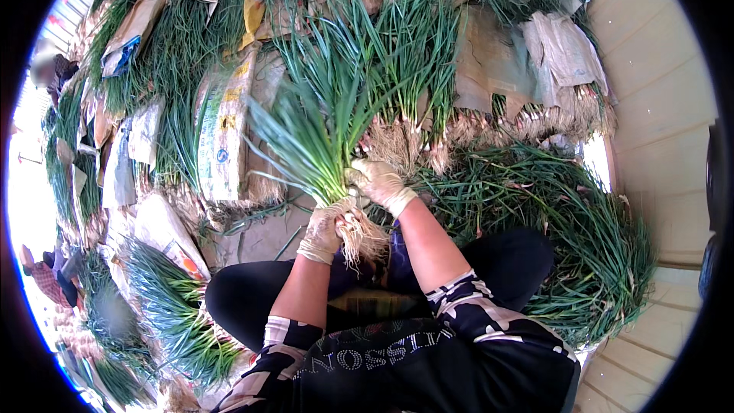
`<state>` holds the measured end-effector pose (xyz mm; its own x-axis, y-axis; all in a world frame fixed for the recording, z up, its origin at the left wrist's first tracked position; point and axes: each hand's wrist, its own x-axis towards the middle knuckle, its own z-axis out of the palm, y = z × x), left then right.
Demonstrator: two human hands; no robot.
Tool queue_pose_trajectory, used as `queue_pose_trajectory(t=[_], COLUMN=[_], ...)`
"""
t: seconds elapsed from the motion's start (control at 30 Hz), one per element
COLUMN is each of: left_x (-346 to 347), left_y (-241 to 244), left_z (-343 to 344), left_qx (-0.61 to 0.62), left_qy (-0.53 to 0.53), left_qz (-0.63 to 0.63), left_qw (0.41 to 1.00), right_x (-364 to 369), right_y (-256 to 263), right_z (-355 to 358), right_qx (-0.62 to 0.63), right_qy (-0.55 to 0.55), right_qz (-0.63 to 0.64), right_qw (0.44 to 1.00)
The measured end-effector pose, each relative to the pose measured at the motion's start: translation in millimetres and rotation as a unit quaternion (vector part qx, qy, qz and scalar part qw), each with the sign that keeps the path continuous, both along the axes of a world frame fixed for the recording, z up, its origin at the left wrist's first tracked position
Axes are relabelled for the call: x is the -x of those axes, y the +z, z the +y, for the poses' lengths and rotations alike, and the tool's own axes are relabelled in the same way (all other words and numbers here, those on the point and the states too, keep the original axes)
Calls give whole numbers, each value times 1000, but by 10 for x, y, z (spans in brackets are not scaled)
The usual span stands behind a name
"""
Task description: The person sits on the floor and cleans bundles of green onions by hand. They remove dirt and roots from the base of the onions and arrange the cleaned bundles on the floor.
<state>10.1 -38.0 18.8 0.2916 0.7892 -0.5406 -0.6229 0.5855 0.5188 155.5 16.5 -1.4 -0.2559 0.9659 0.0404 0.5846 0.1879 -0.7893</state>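
Note:
Both of my hands wear pale thin gloves. My left hand [325, 230] wraps the lower stems of a bunch of green onions [327, 163], just above its stringy roots [361, 234]. At the right side of the same bunch, my right hand [378, 182] has its fingers curled against the stems; whether it pinches some of them I cannot tell. The leaves fan up and to the left, slightly blurred, and the roots hang toward my lap. Just beyond my hands stand more green onions [416, 63] with long tan roots.
Loose leaves and stalks [550, 201] heap up at my right. Beside my left knee lie trimmed-looking bunches [178, 304]. Printed woven sacks [221, 132] cover stacked onions ahead. A pale panelled wall [648, 69] runs along the right. Another person [54, 278] is at the far left.

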Motion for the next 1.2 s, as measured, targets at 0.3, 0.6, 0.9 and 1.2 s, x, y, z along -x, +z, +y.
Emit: queue_pose_trajectory(t=[0.3, 0.6, 0.9, 1.2], left_x=[118, 99, -31, -44], left_y=[378, 372, 37, -76], left_z=[-162, 21, 57, -36], left_qx=[-143, -122, -29, -7], left_qy=[61, 174, 111, 31], left_qz=[-246, -250, -225, -95], left_qw=[957, 945, 967, 995], right_x=[-407, -1771, -1233, -182], right_y=[-710, -1110, -412, 104], right_z=[307, 1158, 1192, 220], right_qx=[242, 194, 226, 213], right_qy=[166, -220, -367, -16], right_qz=[-56, -205, 303, 159], right_qw=[954, 934, 850, 964])
